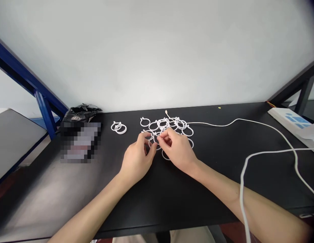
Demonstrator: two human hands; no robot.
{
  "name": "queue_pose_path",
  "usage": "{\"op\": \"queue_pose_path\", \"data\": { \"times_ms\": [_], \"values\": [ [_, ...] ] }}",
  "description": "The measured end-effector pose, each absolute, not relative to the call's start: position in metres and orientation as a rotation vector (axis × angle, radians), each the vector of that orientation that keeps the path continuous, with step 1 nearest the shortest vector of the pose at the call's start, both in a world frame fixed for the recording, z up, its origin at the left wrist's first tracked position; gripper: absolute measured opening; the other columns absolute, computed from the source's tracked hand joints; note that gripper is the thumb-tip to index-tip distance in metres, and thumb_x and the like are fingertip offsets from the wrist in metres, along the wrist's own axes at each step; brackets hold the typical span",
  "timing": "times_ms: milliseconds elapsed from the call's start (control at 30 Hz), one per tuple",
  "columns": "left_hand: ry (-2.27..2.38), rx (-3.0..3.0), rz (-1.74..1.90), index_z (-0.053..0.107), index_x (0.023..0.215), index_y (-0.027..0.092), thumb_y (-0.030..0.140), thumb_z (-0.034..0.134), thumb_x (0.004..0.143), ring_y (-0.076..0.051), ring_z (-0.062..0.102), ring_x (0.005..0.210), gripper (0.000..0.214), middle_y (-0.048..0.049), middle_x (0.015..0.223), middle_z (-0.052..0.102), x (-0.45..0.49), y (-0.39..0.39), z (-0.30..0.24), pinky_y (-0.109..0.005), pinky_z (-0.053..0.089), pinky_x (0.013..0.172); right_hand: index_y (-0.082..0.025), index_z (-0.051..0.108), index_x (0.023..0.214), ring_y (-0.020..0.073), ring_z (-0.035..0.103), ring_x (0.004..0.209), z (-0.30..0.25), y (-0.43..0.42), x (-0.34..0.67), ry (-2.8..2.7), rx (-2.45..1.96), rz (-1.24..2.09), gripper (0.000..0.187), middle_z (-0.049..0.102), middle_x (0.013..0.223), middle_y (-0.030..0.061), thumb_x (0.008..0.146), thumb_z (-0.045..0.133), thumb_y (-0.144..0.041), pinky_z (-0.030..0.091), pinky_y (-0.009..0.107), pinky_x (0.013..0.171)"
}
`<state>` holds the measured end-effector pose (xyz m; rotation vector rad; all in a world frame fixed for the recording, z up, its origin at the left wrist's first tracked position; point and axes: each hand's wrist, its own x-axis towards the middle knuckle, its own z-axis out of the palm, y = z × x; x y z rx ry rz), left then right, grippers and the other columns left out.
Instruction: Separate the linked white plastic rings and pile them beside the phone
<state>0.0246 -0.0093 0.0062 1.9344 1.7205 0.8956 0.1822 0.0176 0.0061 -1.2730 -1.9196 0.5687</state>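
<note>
Several white plastic rings (169,125) lie in a loose pile on the black table (223,162), just beyond my hands. My left hand (138,157) is curled, its fingertips pinching a white ring (152,142) at the near edge of the pile. My right hand (177,148) is closed too, thumb and forefinger pinching the same ring or one touching it; which one I cannot make out. A separate small cluster of joined rings (119,128) rests to the left of the pile, apart from both hands.
A black crumpled bag (79,113) and a blurred packet (79,143) sit at the left. A white cable (260,126) snakes from the pile across the right side and over my right forearm. A white power strip (293,123) lies at the far right. Blue frame bars stand left.
</note>
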Motion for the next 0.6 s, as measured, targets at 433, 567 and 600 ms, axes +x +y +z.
{"op": "queue_pose_path", "data": {
  "times_ms": [433, 567, 600],
  "values": [
    [1.654, 1.738, 1.106, 0.050, 0.092, 0.024, 0.035, 0.049, 0.093, -0.014, 0.063, 0.059, 0.012, 0.0029, 0.071, 0.069, 0.0197, -0.0067, -0.0006, -0.024, 0.045, 0.057, -0.021, 0.058, 0.095, 0.0116, 0.062, 0.066, 0.0000, 0.0130, 0.1786, -1.859, -1.072, 0.710, 0.007, 0.067, 0.078, -0.0013, 0.092, 0.054, -0.026, 0.050, 0.024, 0.063],
    [1.632, 1.783, 1.121, 0.050, 0.088, 0.024, 0.034, 0.050, 0.092, -0.014, 0.065, 0.062, 0.011, 0.0026, 0.073, 0.069, 0.0184, -0.0077, -0.0042, -0.024, 0.046, 0.058, -0.021, 0.059, 0.091, 0.0120, 0.062, 0.067, 0.0001, 0.0119, 0.1793, -1.862, -1.063, 0.740, 0.007, 0.066, 0.078, -0.0009, 0.092, 0.052, -0.025, 0.049, 0.025, 0.062],
    [1.626, 1.794, 1.121, 0.051, 0.088, 0.023, 0.034, 0.050, 0.092, -0.014, 0.065, 0.063, 0.011, 0.0023, 0.073, 0.069, 0.0178, -0.0078, -0.0052, -0.024, 0.046, 0.057, -0.021, 0.059, 0.091, 0.0122, 0.062, 0.068, -0.0001, 0.0118, 0.1795, -1.861, -1.063, 0.745, 0.008, 0.067, 0.078, -0.0008, 0.092, 0.052, -0.024, 0.049, 0.025, 0.062]
  ]
}}
